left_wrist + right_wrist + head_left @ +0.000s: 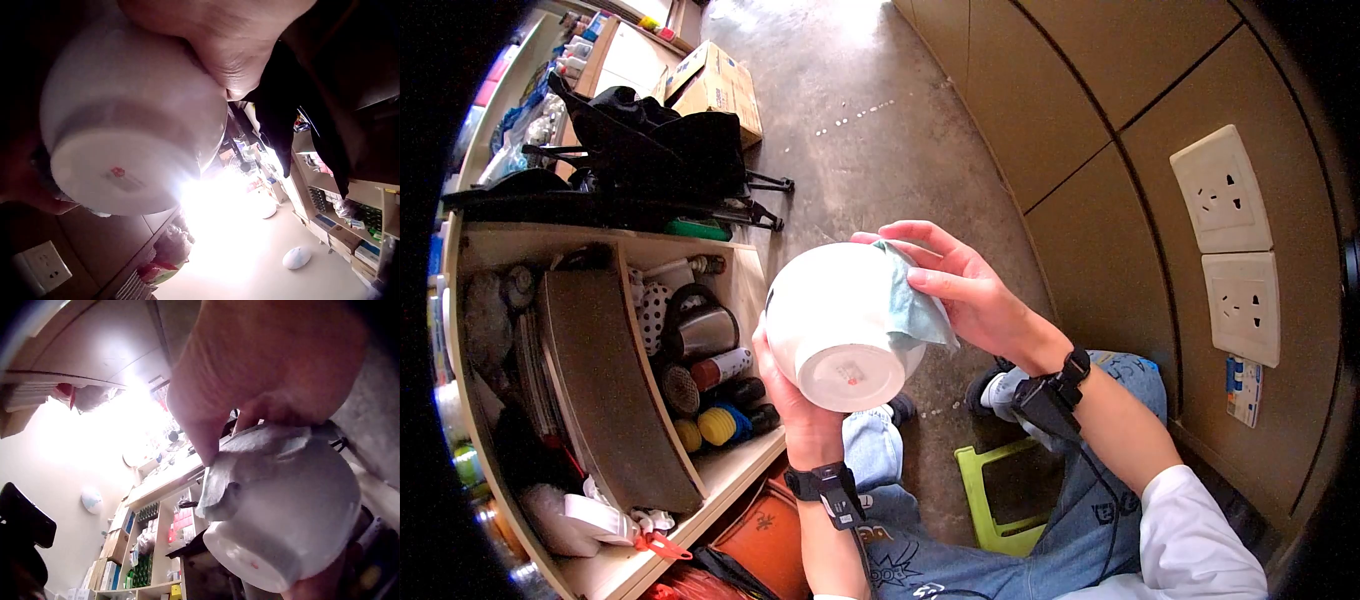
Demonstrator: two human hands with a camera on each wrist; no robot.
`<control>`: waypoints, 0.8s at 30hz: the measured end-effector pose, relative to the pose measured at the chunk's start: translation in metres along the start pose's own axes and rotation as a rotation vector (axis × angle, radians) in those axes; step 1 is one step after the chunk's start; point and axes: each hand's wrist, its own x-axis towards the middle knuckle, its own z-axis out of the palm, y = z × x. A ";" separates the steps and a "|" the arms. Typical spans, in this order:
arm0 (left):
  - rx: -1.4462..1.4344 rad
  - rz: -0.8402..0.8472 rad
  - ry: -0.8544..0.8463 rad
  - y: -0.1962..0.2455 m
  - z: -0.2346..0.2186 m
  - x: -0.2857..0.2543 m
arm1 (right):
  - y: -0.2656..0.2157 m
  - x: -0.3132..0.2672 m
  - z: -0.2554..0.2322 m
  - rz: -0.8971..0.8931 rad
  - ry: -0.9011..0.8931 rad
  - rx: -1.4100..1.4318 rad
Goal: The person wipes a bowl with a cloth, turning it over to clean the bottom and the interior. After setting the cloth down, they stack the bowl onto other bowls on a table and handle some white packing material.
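The person's left hand grips the white bowl at its side, the thumb along the outer wall; the other fingers seem to curl behind it, though the bowl hides most of them. The right hand pinches a pale blue-green cloth against the bowl, fingers loosely bent and slightly parted. The bowl is tilted between both hands, its foot facing the head camera.

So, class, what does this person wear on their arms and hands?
The left hand and right hand wear no gloves. The left has a black strap with a boxy device bearing small pale markings; the right has a similar dark band and unit. A thin dark cable runs down from the right one. The right sleeve is white.
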 end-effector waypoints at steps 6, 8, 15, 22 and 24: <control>0.009 -0.029 0.050 0.000 0.000 0.003 | -0.002 0.002 -0.001 0.048 -0.018 0.053; 0.068 0.034 -0.001 -0.003 -0.007 0.003 | 0.004 0.003 -0.009 -0.116 -0.164 -0.453; 0.000 -0.038 0.039 -0.002 -0.006 0.005 | 0.000 0.001 -0.004 -0.163 -0.177 -0.743; -0.041 -0.069 0.056 -0.003 -0.007 0.005 | -0.005 0.001 0.000 -0.094 -0.094 -0.545; -0.036 -0.058 0.064 -0.004 -0.007 0.004 | -0.013 -0.002 0.007 0.087 -0.069 -0.194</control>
